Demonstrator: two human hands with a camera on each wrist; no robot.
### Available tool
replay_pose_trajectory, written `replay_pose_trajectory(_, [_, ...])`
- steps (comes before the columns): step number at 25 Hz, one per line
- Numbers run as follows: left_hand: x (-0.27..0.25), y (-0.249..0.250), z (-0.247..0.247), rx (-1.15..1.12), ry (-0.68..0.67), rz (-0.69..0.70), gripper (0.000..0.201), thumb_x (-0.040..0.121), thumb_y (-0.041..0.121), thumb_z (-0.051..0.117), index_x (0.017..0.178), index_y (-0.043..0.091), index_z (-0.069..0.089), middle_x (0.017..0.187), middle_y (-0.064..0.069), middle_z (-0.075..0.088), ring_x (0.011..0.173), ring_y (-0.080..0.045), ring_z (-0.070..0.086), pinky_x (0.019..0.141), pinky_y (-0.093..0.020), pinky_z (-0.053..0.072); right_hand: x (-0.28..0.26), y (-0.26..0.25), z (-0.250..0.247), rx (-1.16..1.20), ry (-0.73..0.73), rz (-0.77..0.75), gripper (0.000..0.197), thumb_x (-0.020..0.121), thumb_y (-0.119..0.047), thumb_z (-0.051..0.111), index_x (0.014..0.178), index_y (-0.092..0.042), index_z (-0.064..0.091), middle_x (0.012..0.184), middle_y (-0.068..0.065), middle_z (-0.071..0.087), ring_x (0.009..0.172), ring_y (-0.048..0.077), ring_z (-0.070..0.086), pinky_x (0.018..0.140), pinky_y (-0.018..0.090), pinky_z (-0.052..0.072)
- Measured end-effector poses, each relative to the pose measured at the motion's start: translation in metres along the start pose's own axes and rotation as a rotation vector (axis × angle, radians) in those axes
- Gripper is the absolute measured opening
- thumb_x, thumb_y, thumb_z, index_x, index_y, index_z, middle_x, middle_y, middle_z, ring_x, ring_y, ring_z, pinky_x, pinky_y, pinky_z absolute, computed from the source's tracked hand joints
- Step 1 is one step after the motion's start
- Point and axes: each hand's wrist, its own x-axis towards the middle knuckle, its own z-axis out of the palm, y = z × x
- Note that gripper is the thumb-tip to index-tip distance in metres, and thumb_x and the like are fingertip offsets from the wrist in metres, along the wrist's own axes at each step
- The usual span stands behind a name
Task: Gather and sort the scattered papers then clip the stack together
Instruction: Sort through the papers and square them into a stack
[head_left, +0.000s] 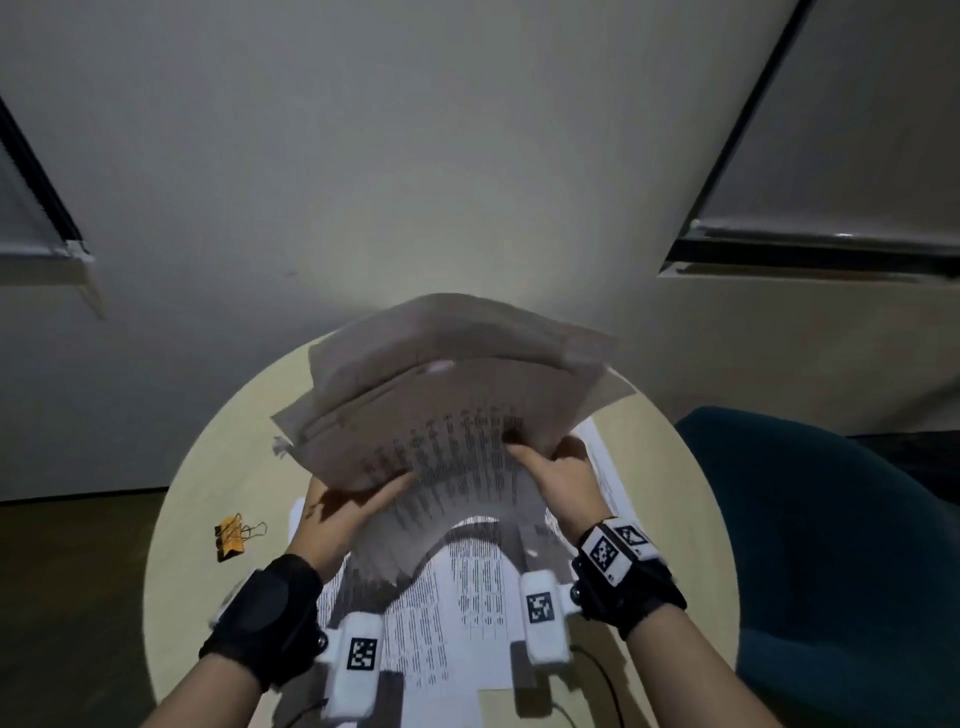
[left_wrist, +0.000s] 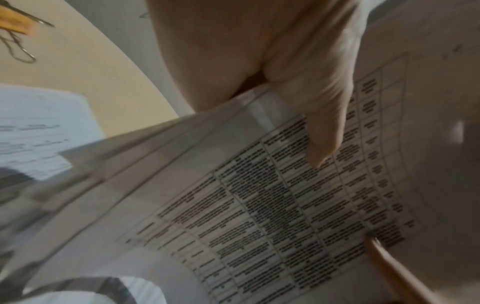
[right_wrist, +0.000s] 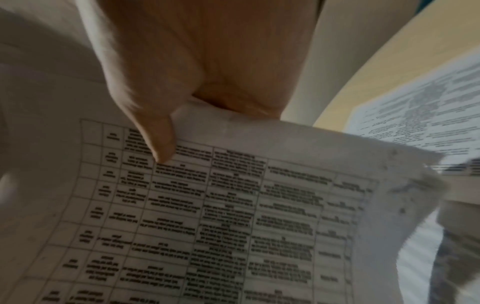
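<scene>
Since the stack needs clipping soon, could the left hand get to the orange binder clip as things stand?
Probably not yet: the left hand grips the lifted paper stack. The orange binder clip lies uncovered on the round table just to its left.

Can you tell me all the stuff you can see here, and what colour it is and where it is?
Stack of papers: one bundle, white with black printed tables, held up above the table by both hands.
Loose papers: a few sheets, white with black print, lying flat on the table under the hands; exact count unclear.
Binder clip: one, orange with wire handles, on the table, left of the papers.
Table: one, round, pale yellow-beige.
Chair: one, dark teal, right of the table.
Wall: white, behind the table.
Wrist cameras: two, white with black square markers, on black wrist straps.
Left hand: grips the stack's near left edge.
Right hand: grips the stack's near right edge.
</scene>
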Motion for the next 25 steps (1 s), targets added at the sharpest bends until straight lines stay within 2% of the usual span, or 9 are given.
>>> replay_pose_trajectory(4, [-0.003,-0.012,-0.001,0.005,-0.024,-0.080,0.038,0.078,0.003,0.074,0.114,0.011,0.065,0.106,-0.001,0.075,0.102,-0.015,0.070,0.095,-0.032,0.053,-0.007,0.016,-0.006,-0.038,-0.095,0.021,0.020,0.077,-0.020,0.079,0.095,-0.019,0.069,0.098,0.000,0.075,0.093,0.012,0.071,0.085,0.030,0.056])
replay_pose_trajectory(9, [0.011,-0.019,-0.007,0.042,-0.110,-0.119,0.035,0.074,0.011,0.079,0.108,0.016,0.068,0.101,0.006,0.076,0.098,-0.011,0.071,0.086,-0.023,0.052,0.003,0.019,-0.024,0.015,-0.103,0.022,0.038,0.074,-0.006,0.080,0.109,-0.001,0.065,0.103,0.009,0.074,0.097,0.018,0.071,0.082,0.027,0.057])
replay_pose_trajectory(12, [0.013,-0.031,-0.004,0.117,-0.082,-0.162,0.025,0.075,0.018,0.078,0.097,0.025,0.070,0.095,0.013,0.076,0.093,-0.006,0.071,0.090,-0.029,0.052,0.004,0.020,-0.021,-0.119,-0.215,0.129,0.051,0.067,-0.027,0.086,0.110,-0.007,0.068,0.106,0.004,0.074,0.101,0.018,0.070,0.095,0.037,0.054])
replay_pose_trajectory(14, [0.016,-0.037,-0.002,0.155,-0.012,-0.120,0.017,0.077,0.017,0.077,0.091,0.024,0.072,0.090,0.013,0.077,0.091,-0.009,0.072,0.092,-0.034,0.052,0.004,0.010,-0.016,-0.160,-0.186,0.142,0.058,0.059,-0.041,0.087,0.106,-0.013,0.067,0.104,0.002,0.073,0.101,0.019,0.069,0.093,0.037,0.054])
replay_pose_trajectory(16, [0.019,-0.034,-0.004,0.210,0.052,-0.080,0.012,0.079,0.013,0.077,0.086,0.021,0.072,0.083,0.010,0.077,0.088,-0.016,0.073,0.088,-0.038,0.055,0.001,-0.020,-0.019,-0.133,-0.076,-0.008,0.047,0.067,-0.029,0.085,0.106,-0.023,0.060,0.104,-0.003,0.069,0.099,0.016,0.067,0.086,0.028,0.055])
replay_pose_trajectory(18, [0.022,-0.025,-0.009,0.299,0.060,-0.039,0.009,0.079,0.013,0.077,0.084,0.019,0.072,0.080,0.005,0.076,0.084,-0.017,0.072,0.083,-0.038,0.056,0.000,-0.057,-0.031,-0.256,0.000,-0.306,0.057,0.070,-0.025,0.084,0.119,-0.030,0.055,0.117,-0.008,0.063,0.108,0.008,0.059,0.092,0.023,0.049])
replay_pose_trajectory(21, [0.026,0.002,-0.008,0.507,-0.004,0.111,0.011,0.078,0.016,0.079,0.072,0.021,0.071,0.071,0.010,0.069,0.065,-0.001,0.062,0.061,-0.018,0.045,-0.004,-0.108,-0.040,-0.814,-0.085,-0.559,0.085,0.066,-0.038,0.085,0.140,-0.029,0.043,0.138,-0.009,0.052,0.127,0.006,0.045,0.107,0.025,0.037])
replay_pose_trajectory(23, [0.029,0.023,-0.001,0.639,-0.105,0.254,0.014,0.077,0.020,0.079,0.067,0.018,0.070,0.064,0.007,0.067,0.061,-0.002,0.057,0.056,-0.024,0.041,-0.005,-0.120,-0.035,-1.061,-0.264,-0.528,0.061,0.071,-0.034,0.083,0.127,-0.029,0.059,0.127,-0.005,0.063,0.116,0.004,0.054,0.097,0.020,0.042])
replay_pose_trajectory(25, [0.029,0.043,0.005,0.695,-0.166,0.356,0.010,0.074,0.023,0.081,0.071,0.023,0.071,0.065,0.013,0.068,0.062,0.002,0.056,0.058,-0.023,0.042,-0.005,-0.116,-0.029,-0.950,-0.315,-0.576,0.008,0.080,-0.022,0.076,0.086,-0.025,0.072,0.093,0.003,0.075,0.084,0.001,0.063,0.067,0.012,0.044])
